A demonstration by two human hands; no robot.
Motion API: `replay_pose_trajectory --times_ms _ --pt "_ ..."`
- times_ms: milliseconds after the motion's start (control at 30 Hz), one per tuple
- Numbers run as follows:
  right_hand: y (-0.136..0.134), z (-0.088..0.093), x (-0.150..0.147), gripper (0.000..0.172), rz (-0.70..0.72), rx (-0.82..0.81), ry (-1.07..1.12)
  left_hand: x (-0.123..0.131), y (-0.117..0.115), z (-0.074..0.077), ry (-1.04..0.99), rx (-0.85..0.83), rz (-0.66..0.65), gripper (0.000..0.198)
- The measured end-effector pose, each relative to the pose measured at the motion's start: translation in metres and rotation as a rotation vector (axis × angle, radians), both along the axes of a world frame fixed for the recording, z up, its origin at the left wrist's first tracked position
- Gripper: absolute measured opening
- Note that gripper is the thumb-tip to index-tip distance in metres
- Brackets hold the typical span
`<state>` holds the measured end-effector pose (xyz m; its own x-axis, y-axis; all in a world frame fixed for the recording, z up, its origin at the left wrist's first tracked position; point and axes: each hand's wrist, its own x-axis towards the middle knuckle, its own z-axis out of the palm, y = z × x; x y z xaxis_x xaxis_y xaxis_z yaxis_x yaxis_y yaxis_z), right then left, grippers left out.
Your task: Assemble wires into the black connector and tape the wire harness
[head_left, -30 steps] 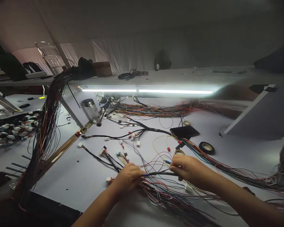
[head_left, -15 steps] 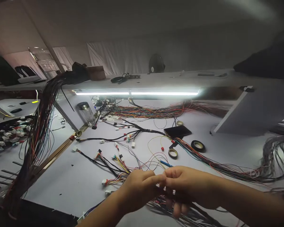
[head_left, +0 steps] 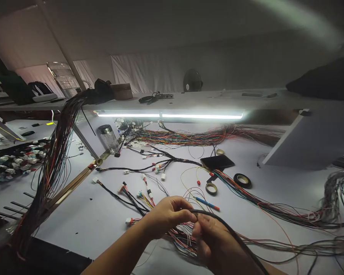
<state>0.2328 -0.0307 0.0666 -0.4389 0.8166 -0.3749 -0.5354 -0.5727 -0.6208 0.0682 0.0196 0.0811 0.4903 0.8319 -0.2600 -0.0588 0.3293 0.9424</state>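
My left hand (head_left: 169, 214) pinches a thin black cable (head_left: 232, 231) between thumb and forefinger. Right beside it, my right hand (head_left: 215, 237) has its fingers closed on the same cable, which arches over that hand and runs off the lower right edge. Whether the cable is bare or sleeved I cannot tell. Below the hands lies a bundle of thin coloured wires (head_left: 183, 242), partly covered by them. Just beyond my fingers rests a slim blue tool with a red end (head_left: 206, 203). Left of the hands spread black wire branches (head_left: 117, 198) with small connectors.
A phone-like black slab (head_left: 218, 162), a black tape roll (head_left: 242, 180) and a smaller tape roll (head_left: 211, 188) lie farther back. A glass jar (head_left: 109, 140) stands under the lit shelf (head_left: 195, 102). Thick wire bundles hang at the left (head_left: 53, 160) and lie along the back (head_left: 183, 137).
My right hand has dropped lower and turned, and the black cable now shows across it. More of the blue tool is uncovered. The whole view has shifted slightly.
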Motion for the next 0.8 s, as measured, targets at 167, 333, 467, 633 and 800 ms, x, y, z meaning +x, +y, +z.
replay_pose_trajectory --times_ms 167,333,467,633,800 --pt "-0.001 -0.001 -0.012 0.040 -0.208 -0.178 -0.044 0.010 0.007 -0.012 0.013 -0.141 0.096 0.040" --pt "-0.002 0.003 -0.014 0.041 -0.076 0.013 -0.219 0.017 0.014 -0.020 0.072 -0.084 0.166 0.040" --pt "0.000 0.019 0.012 0.031 0.279 0.466 -0.641 0.008 0.008 -0.015 0.333 0.214 -0.049 0.044" --pt "0.021 0.038 0.067 0.025 0.334 1.249 -1.504 -0.008 -0.003 -0.010 0.493 0.559 -0.378 0.066" --pt "0.048 0.050 0.110 0.025 0.532 1.163 -1.587 -0.024 -0.003 -0.007 0.545 0.509 -0.360 0.056"
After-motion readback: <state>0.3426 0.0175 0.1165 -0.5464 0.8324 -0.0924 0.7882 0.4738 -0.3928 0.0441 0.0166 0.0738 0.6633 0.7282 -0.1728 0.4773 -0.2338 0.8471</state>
